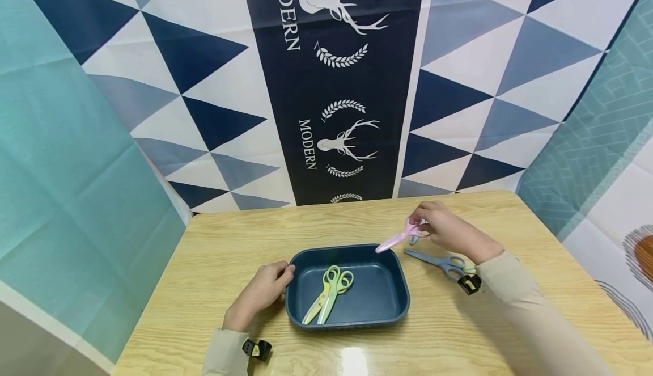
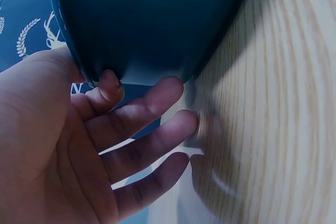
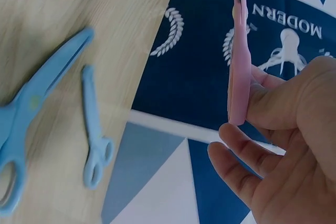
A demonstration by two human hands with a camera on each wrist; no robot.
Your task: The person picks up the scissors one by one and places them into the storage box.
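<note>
- At the left rim of the tray [image 1: 374, 294], the left hand [image 1: 265, 285] pinches the edge between thumb and fingers; inside, yellow scissors [image 1: 315, 303] and green scissors [image 1: 331, 296] overlap, handles on the far side.
- Beyond them, pink scissors [image 1: 395, 241] are clamped by the handles between the thumb and fingers of the right hand [image 1: 441, 225], off the table [image 1: 229, 240], blades slanting down toward the tray's far right corner.
- The left forearm rises from the bottom edge; the right one slants in from the lower right.
- The left wrist view shows the index fingertip bent at the tray's outer wall, the other fingers fanned out; the head view hides them.
- The right wrist view shows small blue scissors [image 3: 93, 140] whole, mostly hidden from the head camera, while the large blue scissors [image 1: 433, 258] are cut off by its frame.
- Farthest back, a cloth [image 1: 352, 81] bears deer heads and triangles.
</note>
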